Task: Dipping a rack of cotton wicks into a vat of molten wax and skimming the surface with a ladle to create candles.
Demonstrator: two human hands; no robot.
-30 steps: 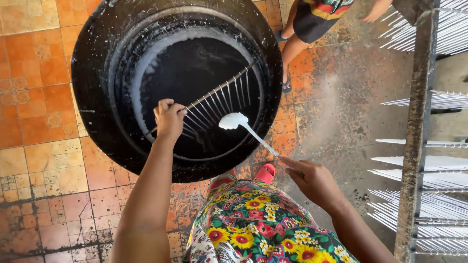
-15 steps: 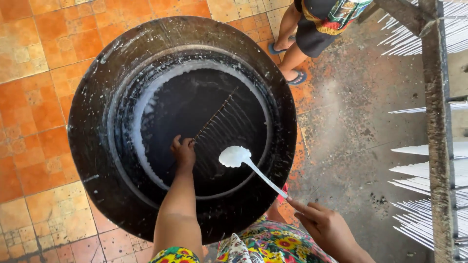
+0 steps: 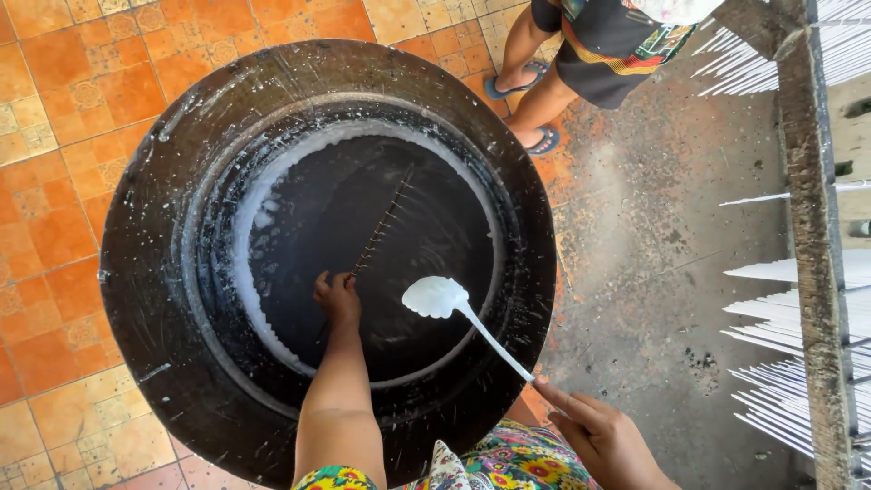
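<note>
The left hand (image 3: 337,297) is closed around the near end of a thin rod (image 3: 379,227), down inside the big black vat (image 3: 154,272); the rod runs away from the hand up and to the right, its long axis slanting across the dark liquid, far tip toward the vat's back wall; whatever hangs from it is under the surface and I cannot make it out. The right hand (image 3: 606,442) pinches the tail of a white ladle (image 3: 436,296), fingers together on the handle; the bowl points toward the vat's middle, just right of the left hand, handle trailing back over the rim. Held by one end only, the rod could tip or slide out if that grip loosens; the ladle's light pinch might let it twist and spill. Another person's legs (image 3: 535,82) stand beyond the vat; a rack of white sticks (image 3: 798,272) is at the right.
</note>
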